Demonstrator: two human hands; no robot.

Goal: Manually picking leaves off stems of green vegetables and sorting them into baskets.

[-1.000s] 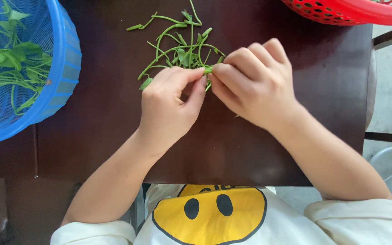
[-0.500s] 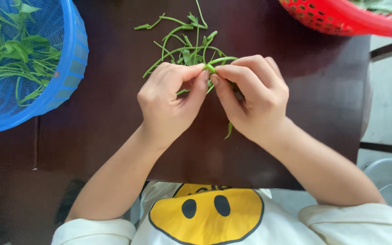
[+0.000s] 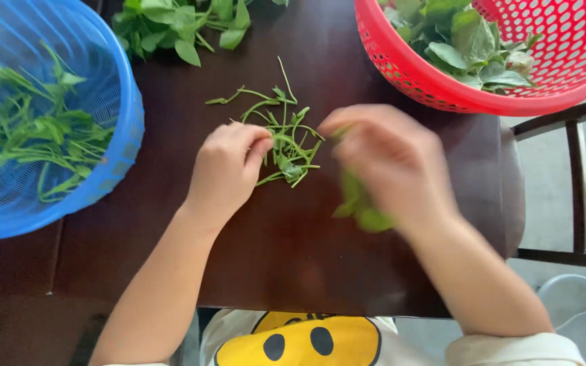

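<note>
A small pile of green stems (image 3: pixel 283 132) lies on the dark wooden table (image 3: pixel 286 251). My left hand (image 3: pixel 228 169) rests on the table with its fingertips pinched on a stem at the pile's left edge. My right hand (image 3: pixel 391 163) is blurred with motion, just right of the pile, and green leaves (image 3: pixel 364 207) hang from under its palm.
A blue mesh basket (image 3: pixel 123 142) with green sprigs stands at the left. A red mesh basket (image 3: pixel 442 88) with broad leaves sits at the top right. More loose greens (image 3: pixel 181 24) lie at the table's far edge. A chair frame (image 3: pixel 574 183) shows at the right.
My hands, which were together on one stem, have parted. The right hand has swung right with leaves in it. The view has shifted so the baskets show more fully.
</note>
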